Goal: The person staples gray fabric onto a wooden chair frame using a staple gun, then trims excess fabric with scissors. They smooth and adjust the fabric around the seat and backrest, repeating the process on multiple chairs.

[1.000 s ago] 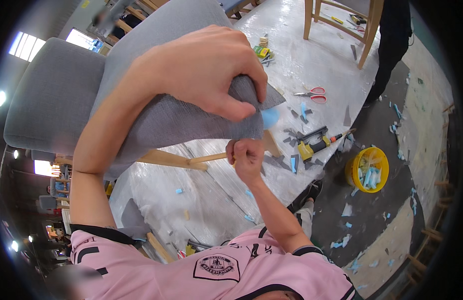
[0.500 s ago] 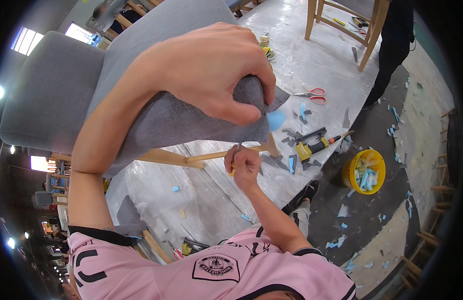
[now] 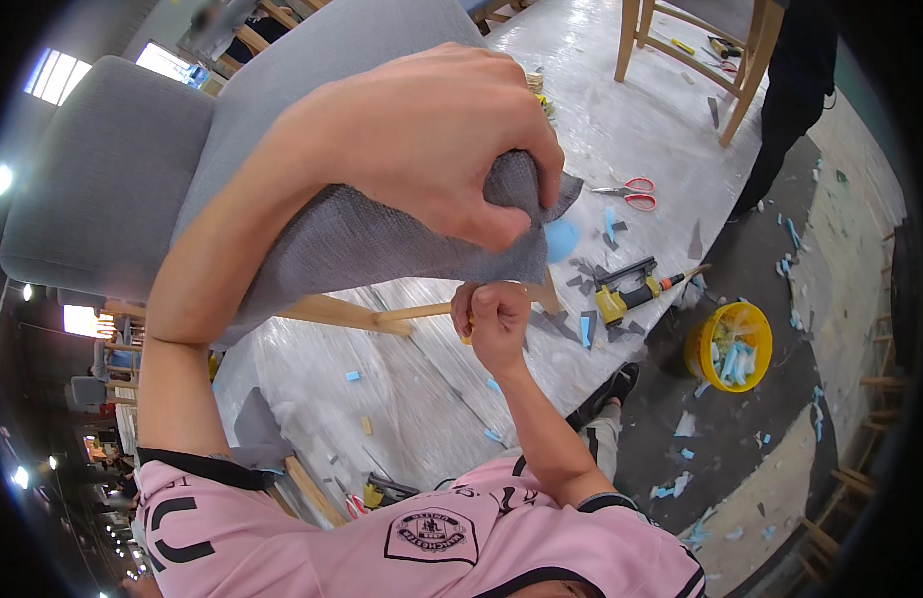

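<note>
Uneven tension could pucker the grey upholstery fabric (image 3: pixel 396 239) the left fingers (image 3: pixel 550 169) pinch at the chair seat (image 3: pixel 332 55) corner, right fingers (image 3: pixel 463 304) being closed around something yellow (image 3: pixel 467 340), mostly hidden

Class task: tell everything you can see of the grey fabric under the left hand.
The grey fabric looks coarsely woven and wraps the rounded edge of a padded seat, ending in loose flaps near the corner. The left hand lies over it, thumb and fingers gripping a bulge of it. A light blue piece shows beside the flaps. The right hand is close under its lower edge; whether they touch is unclear.
</note>
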Motion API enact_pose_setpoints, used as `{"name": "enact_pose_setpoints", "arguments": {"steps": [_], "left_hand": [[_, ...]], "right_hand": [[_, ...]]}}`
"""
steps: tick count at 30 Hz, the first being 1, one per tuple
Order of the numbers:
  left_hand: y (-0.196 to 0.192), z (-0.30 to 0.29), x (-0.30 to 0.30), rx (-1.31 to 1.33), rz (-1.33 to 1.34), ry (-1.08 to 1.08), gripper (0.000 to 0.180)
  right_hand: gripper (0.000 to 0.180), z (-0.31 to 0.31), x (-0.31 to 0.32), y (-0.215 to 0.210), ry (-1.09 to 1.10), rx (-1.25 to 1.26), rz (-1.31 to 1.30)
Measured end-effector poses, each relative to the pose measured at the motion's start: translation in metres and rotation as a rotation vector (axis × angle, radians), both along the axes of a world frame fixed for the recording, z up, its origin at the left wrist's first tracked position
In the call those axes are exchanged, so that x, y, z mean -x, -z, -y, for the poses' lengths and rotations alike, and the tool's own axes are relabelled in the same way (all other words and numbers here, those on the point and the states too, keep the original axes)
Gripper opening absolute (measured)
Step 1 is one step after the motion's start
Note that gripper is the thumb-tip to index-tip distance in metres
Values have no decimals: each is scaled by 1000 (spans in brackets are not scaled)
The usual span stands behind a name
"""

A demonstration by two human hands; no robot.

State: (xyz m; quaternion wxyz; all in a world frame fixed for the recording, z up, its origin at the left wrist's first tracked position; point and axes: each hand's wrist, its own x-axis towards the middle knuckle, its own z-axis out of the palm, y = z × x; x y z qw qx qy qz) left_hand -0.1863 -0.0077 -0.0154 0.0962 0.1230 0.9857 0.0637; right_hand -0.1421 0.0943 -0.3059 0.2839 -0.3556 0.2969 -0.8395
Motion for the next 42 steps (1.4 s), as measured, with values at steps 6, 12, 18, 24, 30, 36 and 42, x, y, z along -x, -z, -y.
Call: {"name": "enact_pose_setpoints", "arguments": {"steps": [6, 12, 18, 24, 30, 36, 42], "left_hand": [[1, -2, 3, 5, 22, -5, 29], [-4, 0, 2, 30, 17, 21, 32], [-3, 0, 0, 22, 30, 26, 31], [-3, -1, 3, 26, 24, 26, 32], [-5, -2, 2, 53, 5, 50, 32], [-3, -1, 0, 41, -4, 36, 30], [-4, -1, 3, 41, 5, 37, 30]], "right_hand": [[54, -2, -8, -13, 28, 66, 140], [47, -3, -19, 14, 83, 17, 120], [41, -17, 39, 1, 267, -120, -331], [39, -19, 22, 4, 186, -92, -89], [44, -4, -8, 9, 93, 21, 64], [53, 14, -38, -3, -14, 94, 233], [59, 30, -44, -4, -68, 167, 236]]}}
